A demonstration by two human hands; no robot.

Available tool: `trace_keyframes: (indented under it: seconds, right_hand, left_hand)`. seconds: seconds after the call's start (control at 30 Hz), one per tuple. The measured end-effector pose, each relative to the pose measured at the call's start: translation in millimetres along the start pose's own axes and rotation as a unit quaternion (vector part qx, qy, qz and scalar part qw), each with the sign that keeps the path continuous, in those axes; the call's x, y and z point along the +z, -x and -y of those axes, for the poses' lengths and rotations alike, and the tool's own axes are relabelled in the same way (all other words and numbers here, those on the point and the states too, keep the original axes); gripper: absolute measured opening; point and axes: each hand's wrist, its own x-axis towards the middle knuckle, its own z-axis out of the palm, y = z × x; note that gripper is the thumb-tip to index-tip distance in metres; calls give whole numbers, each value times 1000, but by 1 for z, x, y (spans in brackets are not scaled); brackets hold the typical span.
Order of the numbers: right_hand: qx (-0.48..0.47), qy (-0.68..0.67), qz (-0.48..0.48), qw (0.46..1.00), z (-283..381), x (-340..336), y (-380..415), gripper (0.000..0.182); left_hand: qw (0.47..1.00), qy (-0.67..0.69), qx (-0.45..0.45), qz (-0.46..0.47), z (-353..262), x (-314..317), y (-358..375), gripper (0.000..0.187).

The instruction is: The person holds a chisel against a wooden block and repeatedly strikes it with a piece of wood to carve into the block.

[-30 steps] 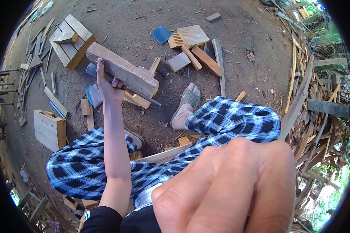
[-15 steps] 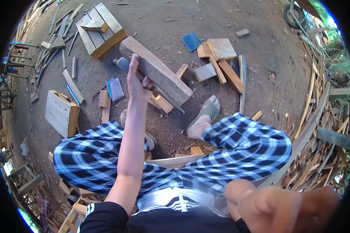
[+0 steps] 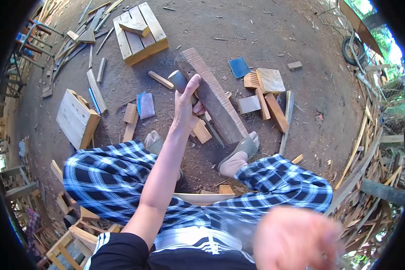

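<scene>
- Wood everywhere: I log a long thick wooden block [image 3: 213,96] raised over the dirt ground [image 3: 265,27], one end high near the top of the view, the other down by the sandalled foot [image 3: 238,153].
- Left hand [image 3: 186,105] wrapped round the block's near edge; the same hand also pins a chisel [image 3: 191,101] against the block, grey handle up, thin blade running down along the wood.
- Right hand [image 3: 297,240] sits close to the camera at the bottom right, badly blurred; I cannot tell whether it is spread, curled or holding anything.
- Blue checked trousers [image 3: 108,180] cover both knees below the block.
- On the ground just right of the block: a blue sheet [image 3: 239,66], a square pale board [image 3: 271,80], several short offcuts [image 3: 270,105].
- Left of the hand: a small blue-grey pad [image 3: 146,105] and a pale wooden box [image 3: 78,119] on its side.
- A slatted pallet [image 3: 139,31] lies at the top, well apart from the block.
- Scrap timber [image 3: 369,148] is piled along the right edge.
</scene>
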Motion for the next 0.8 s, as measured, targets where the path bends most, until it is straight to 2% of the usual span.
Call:
trace_keyframes:
  seconds: [0.03,0.07,0.1,0.13,0.17,0.2,0.23,0.3,0.33,0.37,0.43,0.47,0.53,0.57,0.6,0.63,0.67,0.77,0.8]
  right_hand:
    - [35,-71,91,993,-10,-15,26,32]
    - [127,96,251,955,-13,-27,39,47]
    - [256,158,318,899,-17,-18,63,57]
    - [350,124,381,847,-27,-10,77,66]
    - [518,37,351,779,-30,-5,86,66]
    - [665,-49,305,680,-29,-2,94,66]
    - [667,-49,304,678,-31,-6,102,66]
    - [796,-148,289,510,-35,-17,114,56]
    - [798,-147,290,508,-34,-19,116,56]
    - [793,-128,277,527,-31,-21,117,52]
    - [788,-106,261,548,-32,-26,120,47]
    - [791,-90,240,555,-34,-29,121,44]
    - [796,-76,217,560,-38,-33,121,41]
    - [811,-54,157,561,-41,-34,120,39]
    - [823,-32,99,559,-45,-37,118,38]
    - [818,-20,87,568,-51,-42,115,36]
    - [819,-30,63,570,-58,-48,112,38]
    - [815,-16,33,578,-64,-60,90,41]
    - [809,-8,27,587,-64,-64,84,39]
  left_hand:
    - [999,-25,14,23,0,1,0,38]
    - [997,-54,25,44,-1,2,2,37]
    - [996,-59,25,59,-4,9,6,35]
    - [994,-76,6,75,-7,12,11,35]
    - [994,-74,5,81,-8,21,15,36]
    - [993,-74,3,88,-9,28,19,37]
    - [988,-80,-7,132,-9,32,22,40]
    - [966,-193,51,164,-12,39,23,43]
    - [955,-226,78,175,-12,42,21,43]
    - [956,-225,74,175,-17,40,20,43]
    - [868,-444,59,216,-43,42,20,46]
    - [834,-501,102,209,-43,37,17,47]
    - [763,-612,51,201,-47,19,10,43]
    - [762,-615,50,197,-45,6,7,43]
    - [651,-733,36,194,-39,-11,3,43]
    - [524,-831,19,188,-30,-28,1,48]
    - [525,-833,19,172,-19,-44,2,62]
    - [538,-826,33,165,7,-69,6,64]
    - [558,-815,47,151,13,-72,6,63]
